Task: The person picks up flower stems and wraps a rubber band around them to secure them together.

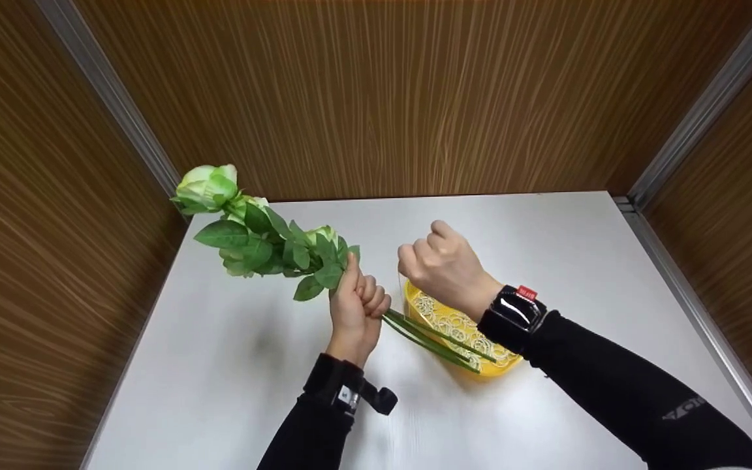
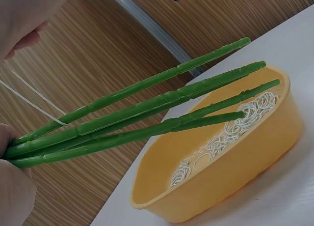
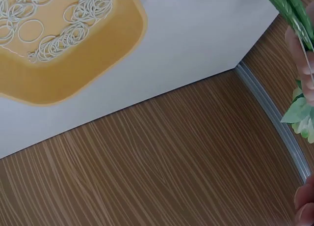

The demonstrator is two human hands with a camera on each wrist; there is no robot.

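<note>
My left hand [image 1: 356, 307] grips a bunch of artificial green roses [image 1: 265, 241] by the stems [image 2: 147, 113], with the blooms pointing up and to the left. The stem ends [image 1: 438, 339] reach over a yellow tray [image 1: 503, 364] of white rubber bands [image 2: 235, 123]. My right hand [image 1: 438, 261] hovers just right of the left, above the tray, fingers curled. A thin white rubber band [image 2: 44, 108] runs taut from the stems toward the right hand [image 2: 22, 17], which seems to pinch it. The tray [image 3: 73, 73] and its bands [image 3: 73, 34] lie below that wrist.
A white table [image 1: 546, 248] stands in a corner of wood-grain panels [image 1: 382, 98] with metal strips along the joints [image 1: 108, 98]. The tray [image 2: 235, 182] sits near the table's middle. Both forearms wear black sleeves and wrist straps.
</note>
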